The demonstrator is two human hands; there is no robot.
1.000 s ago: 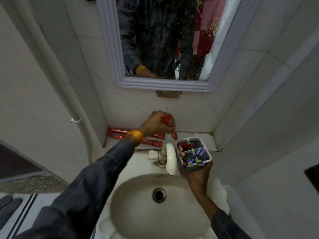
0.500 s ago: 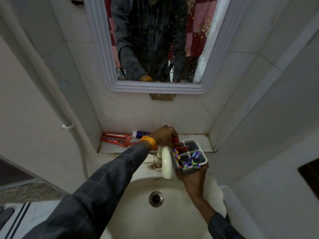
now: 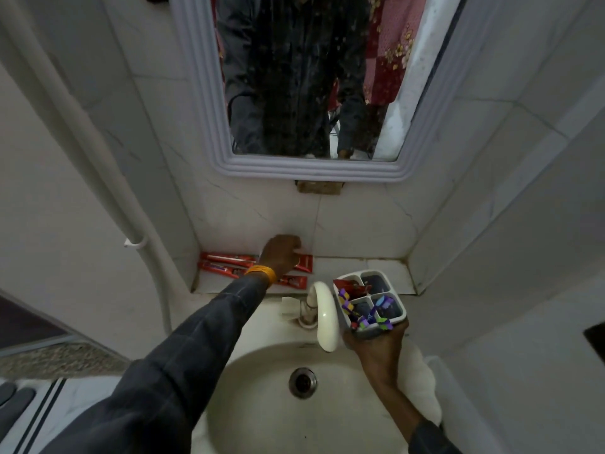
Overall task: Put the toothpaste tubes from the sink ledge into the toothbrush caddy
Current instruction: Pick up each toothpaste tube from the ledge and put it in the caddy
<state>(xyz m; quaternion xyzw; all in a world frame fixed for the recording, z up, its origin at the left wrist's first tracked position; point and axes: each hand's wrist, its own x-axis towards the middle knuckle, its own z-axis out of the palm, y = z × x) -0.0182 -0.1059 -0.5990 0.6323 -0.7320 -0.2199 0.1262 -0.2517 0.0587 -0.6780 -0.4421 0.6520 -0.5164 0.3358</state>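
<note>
Two long red toothpaste tubes (image 3: 226, 263) lie side by side on the tiled sink ledge (image 3: 357, 264) against the wall. My left hand (image 3: 281, 253) rests on top of them, fingers curled down over the rear tube near its right end (image 3: 304, 263). My right hand (image 3: 376, 347) holds a white four-compartment toothbrush caddy (image 3: 396, 299) above the basin's right side. One red toothpaste tube (image 3: 352, 287) stands in the caddy's rear left compartment. Colourful toothbrushes (image 3: 366, 317) fill the front compartments.
A white tap (image 3: 322, 314) arches over the cream basin (image 3: 262, 398) between my hands, right beside the caddy. A framed mirror (image 3: 307, 77) hangs above the ledge. A white pipe (image 3: 108, 172) runs down the left wall. Tiled walls close in on both sides.
My left hand dropped a red tube into the caddy's rear left compartment, then moved back left to the ledge and came down on the remaining tubes. The caddy stayed in my right hand.
</note>
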